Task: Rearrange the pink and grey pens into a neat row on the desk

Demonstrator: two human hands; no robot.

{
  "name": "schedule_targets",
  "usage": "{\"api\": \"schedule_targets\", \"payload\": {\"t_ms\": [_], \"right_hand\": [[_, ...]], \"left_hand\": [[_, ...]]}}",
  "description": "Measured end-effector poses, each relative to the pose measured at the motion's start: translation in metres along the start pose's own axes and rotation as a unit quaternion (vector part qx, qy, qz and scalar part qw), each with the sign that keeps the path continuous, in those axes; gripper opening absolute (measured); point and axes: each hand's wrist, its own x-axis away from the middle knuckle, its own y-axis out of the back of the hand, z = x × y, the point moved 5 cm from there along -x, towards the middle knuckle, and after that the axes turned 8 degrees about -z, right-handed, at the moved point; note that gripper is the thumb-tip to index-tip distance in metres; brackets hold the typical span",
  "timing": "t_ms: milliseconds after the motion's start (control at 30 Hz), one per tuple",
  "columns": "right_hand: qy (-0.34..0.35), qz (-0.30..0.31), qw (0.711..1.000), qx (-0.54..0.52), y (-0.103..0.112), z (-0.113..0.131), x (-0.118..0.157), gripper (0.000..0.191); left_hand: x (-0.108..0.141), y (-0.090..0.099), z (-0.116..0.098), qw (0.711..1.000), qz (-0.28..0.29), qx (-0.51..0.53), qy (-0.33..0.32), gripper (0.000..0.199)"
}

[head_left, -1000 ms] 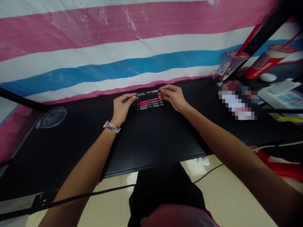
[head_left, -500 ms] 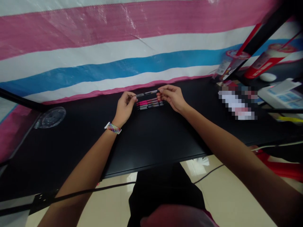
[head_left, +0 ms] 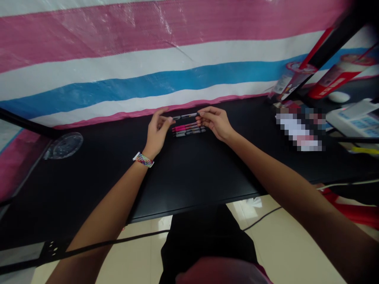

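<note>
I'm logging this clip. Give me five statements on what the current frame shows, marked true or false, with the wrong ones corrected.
1. The right hand holds one end of a dark pen. True.
2. The patterned wristband is on the right wrist. False: the wristband is on the left wrist.
3. A red straw sticks out of a clear cup. True.
4. All the pens lying on the table are pink. False: the row of pens also includes greyish ones.
5. A round, clear plastic piece lies toward the left end of the table. True.
</note>
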Motion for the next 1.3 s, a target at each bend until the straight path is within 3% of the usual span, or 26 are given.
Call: {"api": "schedule_targets", "payload": {"t_ms": [100,267,367,500,700,900,1033,1167,1300], "right_hand": [[0.0,0.004,1.0,0.003,0.0,0.0,0.0,0.015],[0.004,-0.002,1.0,-0.005,0.002,0.001,-0.001,0.012],[0.01,0.002,1.0,-0.002,0.003,0.0,-0.001,0.015],[0.011,0.001,1.0,0.01,0.003,-0.001,-0.002,0.017],[0.01,-0.001,1.0,0.022,0.003,-0.001,-0.001,0.018],[-0.003,-0.007,1.0,0.016,0.004,-0.001,-0.002,0.014],[-0.059,0.012,0.997,-0.038,0.0,0.001,0.001,0.016],[-0.155,0.056,0.982,-0.093,-0.007,0.004,0.008,0.033],[-0.178,0.059,0.974,-0.13,-0.01,0.005,0.011,0.034]], "left_hand": [[0.0,0.0,0.0,1.0,0.007,0.0,0.012,0.047],[0.001,-0.001,-0.005,0.999,0.025,-0.011,-0.022,0.08],[0.001,0.0,-0.003,1.0,0.007,-0.022,0.011,0.049],[0.002,-0.001,-0.003,0.997,0.01,-0.062,0.048,0.06],[0.001,0.0,-0.009,0.998,0.023,-0.049,0.037,0.037],[0.002,-0.001,-0.011,0.998,0.035,-0.045,0.032,0.028],[0.003,0.0,-0.015,0.999,0.029,-0.035,0.021,0.03],[0.003,0.001,-0.016,0.999,0.016,-0.026,0.017,0.031],[0.002,0.002,-0.016,1.0,-0.008,-0.021,0.018,0.033]]}}
